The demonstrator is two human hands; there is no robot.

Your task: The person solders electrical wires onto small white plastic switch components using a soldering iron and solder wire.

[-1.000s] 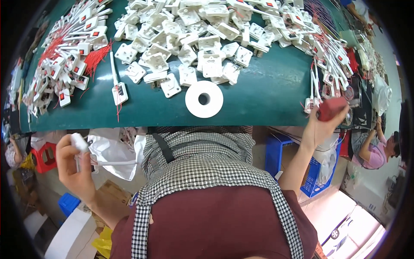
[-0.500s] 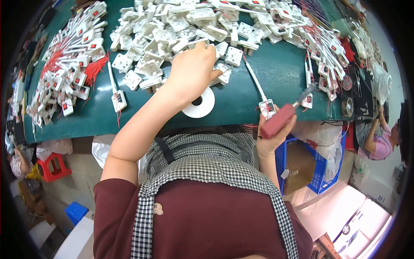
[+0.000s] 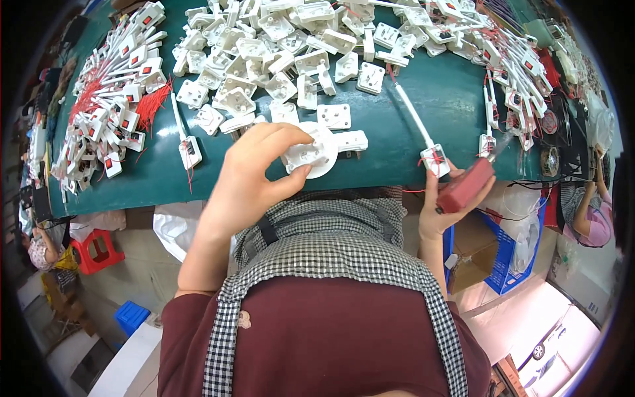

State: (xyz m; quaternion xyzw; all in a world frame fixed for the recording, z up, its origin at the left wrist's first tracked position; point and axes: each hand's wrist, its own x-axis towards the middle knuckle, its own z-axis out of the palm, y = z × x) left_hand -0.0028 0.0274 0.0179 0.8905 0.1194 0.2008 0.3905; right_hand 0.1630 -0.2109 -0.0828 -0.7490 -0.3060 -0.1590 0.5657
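My left hand (image 3: 246,173) is over the near edge of the table, thumb and index finger closed on a white plastic housing (image 3: 309,153). Beneath that housing lies a round white spool (image 3: 325,168), partly covered. Just right of it is a small white plug piece (image 3: 352,140). My right hand (image 3: 433,218) grips a red-handled tool (image 3: 467,186); its thin metal tip is blurred. The fingertips of the same hand touch a white switch box (image 3: 434,159) with thin red wires, which sits at the near end of a white stem (image 3: 413,116).
A heap of white plastic housings (image 3: 278,56) covers the table's far middle. Assembled white pieces with red switches lie in piles at left (image 3: 129,99) and right (image 3: 522,86). Under the table stand a blue crate (image 3: 506,281) and a red stool (image 3: 96,255). Another person (image 3: 589,215) is at far right.
My left hand has drawn back from the heap toward me, bringing a white housing over the spool. My right hand still holds the red-handled tool by the switch box.
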